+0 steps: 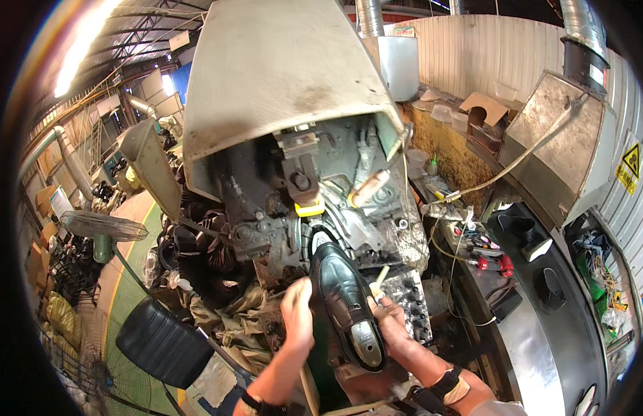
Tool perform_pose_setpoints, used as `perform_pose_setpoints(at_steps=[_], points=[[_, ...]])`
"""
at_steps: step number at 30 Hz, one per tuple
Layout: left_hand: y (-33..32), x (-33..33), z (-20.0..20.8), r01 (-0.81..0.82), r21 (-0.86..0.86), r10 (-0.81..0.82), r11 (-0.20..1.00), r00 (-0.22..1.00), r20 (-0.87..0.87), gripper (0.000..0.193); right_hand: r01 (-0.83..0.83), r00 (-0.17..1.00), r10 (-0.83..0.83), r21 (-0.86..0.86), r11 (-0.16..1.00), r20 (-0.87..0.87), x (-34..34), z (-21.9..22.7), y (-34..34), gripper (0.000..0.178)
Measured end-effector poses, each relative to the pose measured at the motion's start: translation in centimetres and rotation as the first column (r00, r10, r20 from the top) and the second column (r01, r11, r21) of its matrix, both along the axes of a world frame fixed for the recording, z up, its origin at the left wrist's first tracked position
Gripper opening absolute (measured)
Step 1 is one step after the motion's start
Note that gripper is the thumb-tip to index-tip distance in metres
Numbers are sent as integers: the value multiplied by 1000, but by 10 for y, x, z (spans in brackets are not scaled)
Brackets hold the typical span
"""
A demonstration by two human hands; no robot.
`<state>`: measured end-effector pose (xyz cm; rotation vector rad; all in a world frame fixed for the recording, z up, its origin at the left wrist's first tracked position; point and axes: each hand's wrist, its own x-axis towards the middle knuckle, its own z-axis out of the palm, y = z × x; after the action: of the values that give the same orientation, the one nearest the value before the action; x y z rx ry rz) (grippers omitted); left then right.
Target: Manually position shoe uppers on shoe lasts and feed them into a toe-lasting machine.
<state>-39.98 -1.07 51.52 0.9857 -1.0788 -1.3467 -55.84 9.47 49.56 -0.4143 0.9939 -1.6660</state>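
A black leather shoe (335, 284) on a last lies in front of me. Its toe points at the machine (304, 184), its open heel end toward me, with a metal plate of the last showing there. My left hand (297, 315) is upright just left of the shoe, fingers extended and slightly blurred; nothing shows in it. At the shoe's right side, my right hand (390, 320) is closed round a small tool with a pale yellow stick (382, 275); the tool's lower part is hidden by the fingers. A yellow block (309, 208) sits above the toe.
On the right, a bench (536, 333) carries dark shoe parts, a red tool (498, 264) and small items. A metal hood (553, 139) hangs over it. To the left are a black padded seat (162, 341), a fan (105, 225) and heaped dark shoes (203, 243).
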Motion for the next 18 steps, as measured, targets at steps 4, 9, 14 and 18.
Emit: perform_pose_setpoints(at_steps=[4,9,14,18], points=[[18,9,1,194,384,-85,903,955,-283,25,16,998,-14,-36,999,61,8,-5,-46,36],[-22,7,-21,159,461,-14,873,953,-302,21,44,992,-37,-51,998,121,12,-20,-87,39],[-46,4,-37,155,508,22,847,946,-324,19,91,992,-88,-23,996,91,9,-21,-110,43],[-56,-5,-43,154,509,45,847,933,-356,17,129,988,-133,48,990,77,0,-42,-122,48]])
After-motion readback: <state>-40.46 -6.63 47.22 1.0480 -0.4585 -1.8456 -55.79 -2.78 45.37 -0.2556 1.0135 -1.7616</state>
